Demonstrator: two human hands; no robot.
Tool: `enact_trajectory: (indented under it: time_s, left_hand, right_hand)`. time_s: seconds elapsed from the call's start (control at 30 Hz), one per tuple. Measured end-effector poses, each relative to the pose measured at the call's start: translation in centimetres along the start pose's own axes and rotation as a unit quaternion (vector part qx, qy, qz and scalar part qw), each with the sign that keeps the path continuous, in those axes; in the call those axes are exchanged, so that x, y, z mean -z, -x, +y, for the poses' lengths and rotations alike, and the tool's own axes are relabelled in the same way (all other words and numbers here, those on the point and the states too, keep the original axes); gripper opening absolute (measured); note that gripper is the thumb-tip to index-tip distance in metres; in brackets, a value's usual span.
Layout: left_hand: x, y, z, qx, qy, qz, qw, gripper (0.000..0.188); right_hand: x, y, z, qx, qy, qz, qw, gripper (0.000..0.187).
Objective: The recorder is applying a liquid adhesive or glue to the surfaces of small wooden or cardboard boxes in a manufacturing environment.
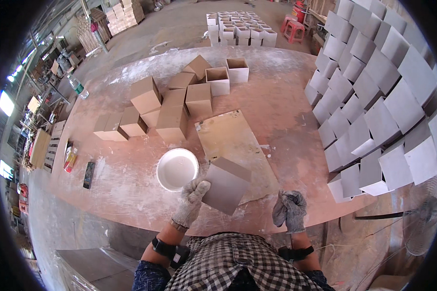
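Observation:
My left hand [192, 198], in a grey knit glove, is closed on the left edge of a grey-brown box [226, 186], which is tilted over the near end of a stained tan board [233, 133]. Just beyond that hand stands a round white tub [177, 169] with white content. My right hand [291, 209], also gloved, is at the table's near edge, apart from the box. Its fingers are curled closed; whether they hold something is hidden. Several brown boxes [172, 121] lie grouped past the tub, near two open-topped boxes with white sides [218, 86].
White boxes [364, 106] are stacked high along the right of the reddish table [121, 186]. A phone [89, 175], a small red-and-yellow pack [70, 159] and a bottle [77, 86] lie toward its left edge. More white boxes [240, 31] stand past the far edge. A fan [422, 218] is at lower right.

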State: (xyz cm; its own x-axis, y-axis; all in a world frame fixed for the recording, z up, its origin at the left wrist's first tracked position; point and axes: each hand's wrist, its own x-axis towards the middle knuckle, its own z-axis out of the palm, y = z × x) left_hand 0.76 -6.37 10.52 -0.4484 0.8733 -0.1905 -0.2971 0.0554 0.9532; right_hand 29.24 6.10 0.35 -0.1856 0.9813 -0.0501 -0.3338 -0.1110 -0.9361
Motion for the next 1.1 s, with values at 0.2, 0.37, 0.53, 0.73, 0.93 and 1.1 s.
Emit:
enact_trajectory:
  time_s: [0.2, 0.37, 0.53, 0.73, 0.93, 1.1]
  left_hand:
    - [1.8, 1.1, -3.0, -0.045, 0.106, 0.050, 0.992, 0.017]
    - [1.5, 2.3, -2.0, -0.015, 0.123, 0.077, 0.989, 0.020]
    - [0.1, 2.4, -0.5, -0.023, 0.150, 0.093, 0.984, 0.020]
    - [-1.5, 1.1, -0.4, -0.026, 0.006, 0.089, 0.996, 0.019]
    - [-1.3, -1.3, -3.2, -0.002, -0.208, 0.023, 0.978, 0.024]
    - [-1.5, -2.5, -4.9, -0.021, -0.293, 0.067, 0.953, 0.024]
  right_hand:
    - [-0.9, -0.3, 0.6, -0.056, -0.034, -0.049, 0.997, 0.024]
    - [-1.8, -0.3, 0.2, -0.068, -0.029, -0.053, 0.996, 0.022]
    - [-1.3, -0.9, 0.9, -0.058, 0.025, -0.068, 0.996, 0.020]
    - [-7.3, -2.4, -4.4, 0.217, 0.345, -0.171, 0.897, 0.022]
    - [-14.0, -5.9, -4.4, 0.438, 0.409, -0.278, 0.751, 0.018]
    - [-14.3, -7.4, 0.5, 0.346, 0.450, -0.330, 0.754, 0.013]
